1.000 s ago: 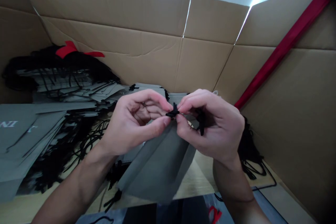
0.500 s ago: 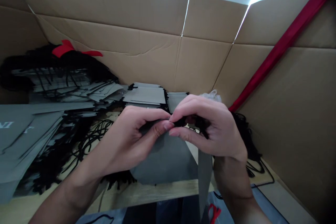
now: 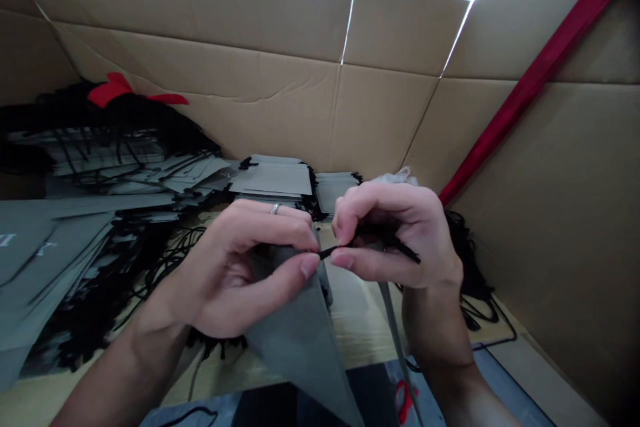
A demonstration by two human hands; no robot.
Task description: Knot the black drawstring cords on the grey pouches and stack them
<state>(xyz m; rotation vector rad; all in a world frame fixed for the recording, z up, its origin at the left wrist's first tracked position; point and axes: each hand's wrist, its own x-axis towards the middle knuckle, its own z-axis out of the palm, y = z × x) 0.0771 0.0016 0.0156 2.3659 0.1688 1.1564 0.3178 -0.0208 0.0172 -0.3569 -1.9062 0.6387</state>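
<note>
A short stretch of black cord (image 3: 327, 253) runs between the fingertips of both hands. My left hand (image 3: 250, 267) pinches its left end between thumb and forefinger, close to the edge of a grey sheet (image 3: 300, 340) that hangs below. My right hand (image 3: 395, 237) pinches the cord's other side, and a black end sticks out over its palm. Under the right hand hangs a narrow grey strip (image 3: 393, 320), seen nearly edge-on. What lies inside the curled fingers is partly hidden.
Grey pieces with black cords (image 3: 100, 167) are piled at the left, beside larger grey sheets (image 3: 30, 253). Grey stacks (image 3: 275, 177) stand at the back against a cardboard wall (image 3: 225, 80). Black cords (image 3: 465, 260) lie at the right, below a red strip (image 3: 530, 93).
The hands have moved slightly apart, showing cord between the fingertips. The grey sheet has turned and now hangs as a narrow triangle. The strip under the right hand looks thinner.
</note>
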